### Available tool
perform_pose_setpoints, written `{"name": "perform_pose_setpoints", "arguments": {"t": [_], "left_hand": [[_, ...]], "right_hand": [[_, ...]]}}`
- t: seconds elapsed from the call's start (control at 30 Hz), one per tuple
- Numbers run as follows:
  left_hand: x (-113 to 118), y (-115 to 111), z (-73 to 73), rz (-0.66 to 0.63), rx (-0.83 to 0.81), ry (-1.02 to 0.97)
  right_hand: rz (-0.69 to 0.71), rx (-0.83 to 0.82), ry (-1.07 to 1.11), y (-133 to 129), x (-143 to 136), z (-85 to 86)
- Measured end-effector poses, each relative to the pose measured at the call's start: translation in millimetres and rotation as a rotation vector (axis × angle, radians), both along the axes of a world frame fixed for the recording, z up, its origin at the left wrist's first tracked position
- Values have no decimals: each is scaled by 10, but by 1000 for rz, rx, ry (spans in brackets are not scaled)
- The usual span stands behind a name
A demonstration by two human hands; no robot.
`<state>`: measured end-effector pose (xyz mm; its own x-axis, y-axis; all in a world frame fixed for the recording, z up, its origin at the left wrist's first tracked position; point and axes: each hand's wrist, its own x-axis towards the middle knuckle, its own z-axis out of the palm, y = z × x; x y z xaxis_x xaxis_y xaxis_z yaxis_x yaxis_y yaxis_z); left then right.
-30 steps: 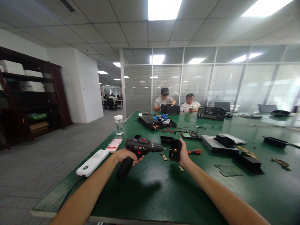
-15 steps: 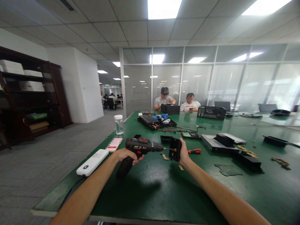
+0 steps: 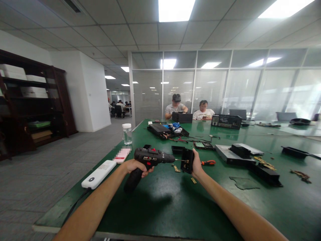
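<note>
My left hand [image 3: 138, 166] is wrapped round the grip of a black power drill [image 3: 150, 156], which points to the right. The drill's thin bit reaches into a small open black box [image 3: 187, 161] with brass-coloured parts inside. My right hand [image 3: 197, 163] holds that box upright by its right side. Small brass pieces [image 3: 177, 168] lie on the green table below the bit, and another brass piece [image 3: 193, 180] is nearer to me. Just right of my right hand lies an orange and black screwdriver [image 3: 208, 162].
A white power bank [image 3: 99, 174], a pink packet [image 3: 123, 154] and a clear jar [image 3: 127, 134] stand at the table's left edge. Behind are a black tray [image 3: 167, 130] with cables and a grey metal case [image 3: 233, 155]. Two people sit across the table.
</note>
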<state>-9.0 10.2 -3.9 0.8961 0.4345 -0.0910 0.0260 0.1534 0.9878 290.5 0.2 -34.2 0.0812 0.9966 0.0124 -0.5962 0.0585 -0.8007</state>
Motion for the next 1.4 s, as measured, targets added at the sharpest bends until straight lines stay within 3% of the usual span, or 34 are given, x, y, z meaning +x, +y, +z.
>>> {"name": "perform_pose_setpoints", "arguments": {"t": [1.4], "left_hand": [[9,-32,25,18,17,-5]], "right_hand": [[1,1,8,-11,0,6]]}}
